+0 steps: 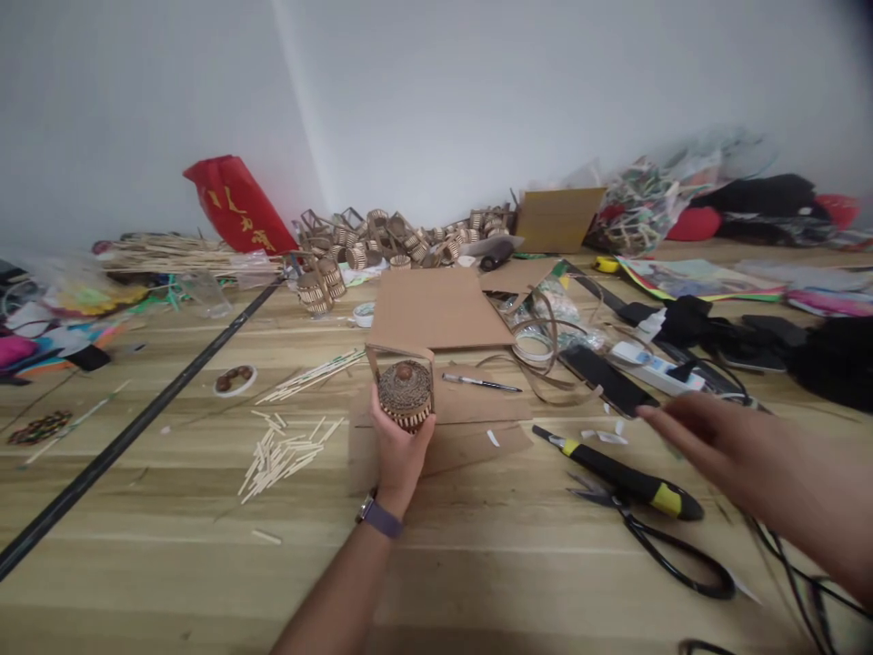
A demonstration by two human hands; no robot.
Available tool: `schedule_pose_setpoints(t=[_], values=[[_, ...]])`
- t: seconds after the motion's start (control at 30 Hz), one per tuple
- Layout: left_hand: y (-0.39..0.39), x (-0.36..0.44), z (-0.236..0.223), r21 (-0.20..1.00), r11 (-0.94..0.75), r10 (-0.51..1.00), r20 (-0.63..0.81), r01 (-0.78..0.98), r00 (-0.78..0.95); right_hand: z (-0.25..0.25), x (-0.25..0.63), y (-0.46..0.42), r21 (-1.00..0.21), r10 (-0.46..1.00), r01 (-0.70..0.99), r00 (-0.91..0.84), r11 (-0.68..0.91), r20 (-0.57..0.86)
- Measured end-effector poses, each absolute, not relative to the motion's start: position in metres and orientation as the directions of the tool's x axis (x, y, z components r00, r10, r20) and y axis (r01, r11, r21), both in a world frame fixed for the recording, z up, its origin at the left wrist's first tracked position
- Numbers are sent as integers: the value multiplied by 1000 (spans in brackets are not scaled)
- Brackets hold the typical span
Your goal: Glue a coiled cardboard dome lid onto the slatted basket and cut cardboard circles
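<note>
While the left hand [397, 450] grips the small woven lantern [405, 393] upright (fingers wrapped around its base), the right hand [709, 441], blurred with fingers loosely extended, hovers near the phone [609, 380] at ten o'clock; the yellow-handled knife [617, 473] lies at eight o'clock.

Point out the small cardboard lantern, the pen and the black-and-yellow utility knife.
small cardboard lantern [405, 395], head view: on its ribbed round body.
pen [481, 383], head view: on the middle of its barrel.
black-and-yellow utility knife [617, 473], head view: on the black grip.
</note>
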State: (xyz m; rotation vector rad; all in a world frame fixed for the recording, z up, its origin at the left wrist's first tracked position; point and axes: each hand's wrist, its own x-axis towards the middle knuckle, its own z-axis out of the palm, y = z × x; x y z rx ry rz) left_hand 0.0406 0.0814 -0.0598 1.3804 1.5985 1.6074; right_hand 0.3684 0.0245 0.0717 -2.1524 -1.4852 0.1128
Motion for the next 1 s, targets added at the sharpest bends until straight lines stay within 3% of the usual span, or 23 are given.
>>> schedule_pose_setpoints(t=[0.03, 0.13, 0.2, 0.3, 0.6, 0.83, 0.93, 1.0], values=[[81, 41, -59, 931, -194, 874, 307, 309, -376, 77, 343, 27, -346, 947, 914, 280, -213, 157], [80, 42, -55, 926, -176, 869, 306, 335, -389, 81, 280, 35, -223, 995, 975, 1, 23, 103], [79, 42, -54, 913, -175, 864, 321, 367, -387, 78, 253, 42, -196, 978, 960, -181, 199, 106], [79, 42, -53, 895, -187, 863, 347, 405, -367, 75, 226, 56, -197, 932, 919, -306, 343, 195], [77, 40, -54, 878, -195, 869, 361, 437, -338, 85, 192, 81, -341, 911, 857, -295, 385, 287], [70, 31, -59, 838, -231, 844, 425, 494, -327, 76, 192, 81, -366, 924, 857, -279, 362, 262], [63, 16, -46, 766, -275, 788, 526, 580, -321, 62, 206, 78, -349, 931, 870, -279, 348, 233], [61, 4, -27, 659, -359, 706, 655, 661, -269, 51, 216, 73, -351, 937, 873, -278, 338, 210]])
